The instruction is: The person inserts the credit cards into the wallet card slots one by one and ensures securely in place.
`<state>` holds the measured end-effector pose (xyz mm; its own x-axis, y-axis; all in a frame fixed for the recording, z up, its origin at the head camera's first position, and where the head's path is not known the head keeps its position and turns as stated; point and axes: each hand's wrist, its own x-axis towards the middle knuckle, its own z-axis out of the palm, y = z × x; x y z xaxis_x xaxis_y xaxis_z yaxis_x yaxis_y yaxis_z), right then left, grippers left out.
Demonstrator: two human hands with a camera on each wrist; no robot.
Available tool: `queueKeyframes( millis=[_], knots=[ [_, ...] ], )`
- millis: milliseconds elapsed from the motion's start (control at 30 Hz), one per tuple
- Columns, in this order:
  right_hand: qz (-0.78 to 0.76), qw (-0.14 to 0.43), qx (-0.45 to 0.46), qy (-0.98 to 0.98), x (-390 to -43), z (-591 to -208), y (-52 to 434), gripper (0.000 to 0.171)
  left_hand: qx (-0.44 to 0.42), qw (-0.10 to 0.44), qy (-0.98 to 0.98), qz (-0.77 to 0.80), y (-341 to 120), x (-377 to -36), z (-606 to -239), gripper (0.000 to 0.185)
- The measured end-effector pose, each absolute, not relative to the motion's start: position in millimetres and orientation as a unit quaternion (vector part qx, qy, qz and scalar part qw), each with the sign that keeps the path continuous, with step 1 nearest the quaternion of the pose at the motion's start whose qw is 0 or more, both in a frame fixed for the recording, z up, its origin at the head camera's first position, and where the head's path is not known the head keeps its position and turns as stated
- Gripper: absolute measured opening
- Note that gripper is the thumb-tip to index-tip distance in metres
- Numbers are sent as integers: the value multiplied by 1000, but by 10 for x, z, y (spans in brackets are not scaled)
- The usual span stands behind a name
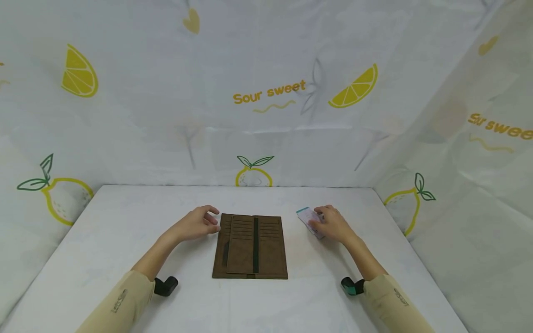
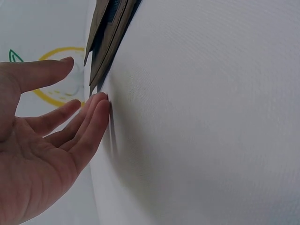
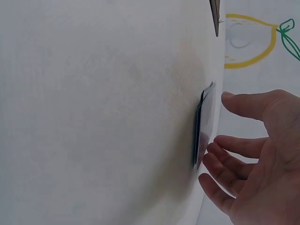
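Note:
A brown long wallet lies unfolded on the table, its card slots facing up. Beside its left edge is my left hand, fingers loosely bent and holding nothing. The left wrist view shows those fingertips close to the edge of the wallet; whether they touch it I cannot tell. To the right of the wallet lies a small, thin stack of pale purple paper-like pieces with a teal end. My right hand hovers over it. In the right wrist view, thumb and fingers are spread around the stack, not gripping it.
The white-covered table meets a patterned cloth backdrop at its far edge, with another cloth wall on the right. A black wrist device sits at the left sleeve, and a similar one at the right.

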<state>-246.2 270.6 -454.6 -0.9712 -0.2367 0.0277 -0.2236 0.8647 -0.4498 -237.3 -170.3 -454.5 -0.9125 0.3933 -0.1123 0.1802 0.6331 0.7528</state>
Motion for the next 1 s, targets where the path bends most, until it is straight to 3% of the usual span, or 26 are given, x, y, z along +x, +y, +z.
queueKeyframes(
  millis=[367, 1000],
  knots=[
    [-231, 36, -100, 967, -2534, -4564, 2685, 59, 153, 152, 892, 397, -1642, -2465, -4547, 62],
    [-266, 65, -55, 960, -2573, -4556, 2688, 62, 157, 138, 883, 419, -1585, -2539, -4586, 53]
  ],
)
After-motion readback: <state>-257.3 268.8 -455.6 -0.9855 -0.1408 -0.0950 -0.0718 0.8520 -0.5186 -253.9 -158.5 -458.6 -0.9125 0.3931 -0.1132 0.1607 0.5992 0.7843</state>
